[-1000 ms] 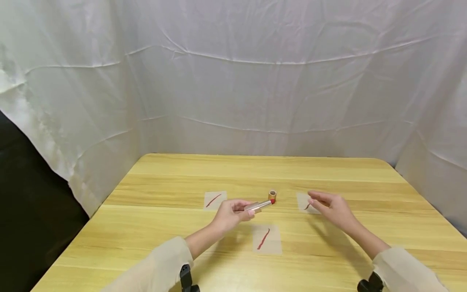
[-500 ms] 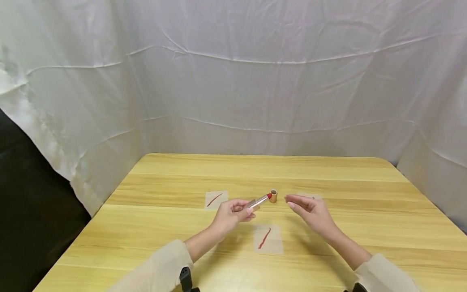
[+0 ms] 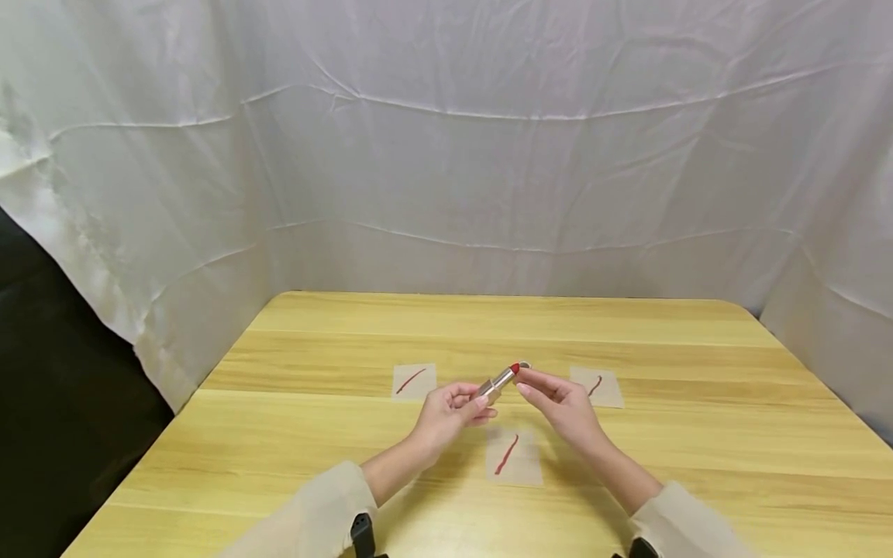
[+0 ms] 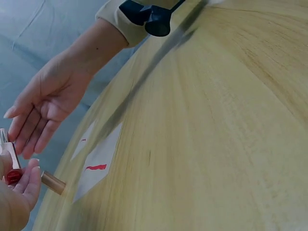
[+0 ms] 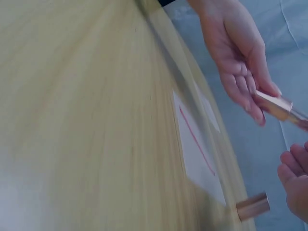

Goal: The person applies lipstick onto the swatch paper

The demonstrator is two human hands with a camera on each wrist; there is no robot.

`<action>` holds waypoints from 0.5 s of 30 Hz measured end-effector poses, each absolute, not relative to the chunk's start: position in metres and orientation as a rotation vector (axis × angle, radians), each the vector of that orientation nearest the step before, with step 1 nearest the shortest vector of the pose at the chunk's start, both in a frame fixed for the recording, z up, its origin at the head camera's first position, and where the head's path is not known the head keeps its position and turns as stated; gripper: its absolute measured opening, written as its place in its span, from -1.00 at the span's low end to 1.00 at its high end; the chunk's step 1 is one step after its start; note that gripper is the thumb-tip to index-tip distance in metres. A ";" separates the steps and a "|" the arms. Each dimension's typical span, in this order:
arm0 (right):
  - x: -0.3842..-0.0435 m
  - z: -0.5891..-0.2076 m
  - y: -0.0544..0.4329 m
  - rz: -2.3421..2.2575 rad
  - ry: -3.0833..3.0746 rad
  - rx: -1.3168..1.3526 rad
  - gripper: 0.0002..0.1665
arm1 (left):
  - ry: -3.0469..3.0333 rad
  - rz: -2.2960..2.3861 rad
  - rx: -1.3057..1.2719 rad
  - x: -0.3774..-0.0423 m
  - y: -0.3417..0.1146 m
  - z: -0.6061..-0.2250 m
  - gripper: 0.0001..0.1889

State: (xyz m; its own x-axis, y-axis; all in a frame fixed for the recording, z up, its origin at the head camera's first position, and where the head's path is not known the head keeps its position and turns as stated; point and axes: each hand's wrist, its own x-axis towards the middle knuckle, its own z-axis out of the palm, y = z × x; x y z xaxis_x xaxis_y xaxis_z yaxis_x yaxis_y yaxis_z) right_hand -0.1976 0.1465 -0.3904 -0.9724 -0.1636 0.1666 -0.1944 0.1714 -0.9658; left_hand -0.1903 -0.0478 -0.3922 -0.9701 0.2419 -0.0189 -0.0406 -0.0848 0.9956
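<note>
My left hand (image 3: 443, 418) holds an uncapped lipstick (image 3: 497, 383) between thumb and fingers, its red tip wound out and slanting up to the right. My right hand (image 3: 567, 407) is just right of that tip, fingers extended and nothing in its grasp. In the head view its fingertips overlap the tip; whether they touch it I cannot tell. The lipstick cap (image 5: 253, 207) stands on the table beyond both hands. Only its rim (image 3: 525, 364) shows over my right fingers in the head view.
Three pale paper squares lie on the wooden table (image 3: 314, 434), each with one red stroke: a left square (image 3: 405, 373), a right square (image 3: 610, 391) and a near square (image 3: 525, 465). White cloth (image 3: 446, 178) hangs behind and at the sides.
My right hand has moved left from over the right paper square to beside the lipstick, uncovering that square. The lipstick in my left hand has tilted further upward. The cap has stayed put.
</note>
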 end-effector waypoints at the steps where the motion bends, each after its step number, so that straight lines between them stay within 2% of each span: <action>1: -0.198 -0.390 0.143 1.983 -2.388 0.326 -0.55 | 1.977 2.173 0.219 -0.190 -0.047 -0.392 -0.69; 9: -0.195 -0.385 0.121 2.086 -2.311 0.002 -0.56 | 1.961 2.199 0.218 -0.191 -0.045 -0.391 -0.71; 15: -0.197 -0.384 0.114 2.132 -2.239 -0.100 -0.54 | 1.947 2.213 0.227 -0.191 -0.042 -0.394 -0.72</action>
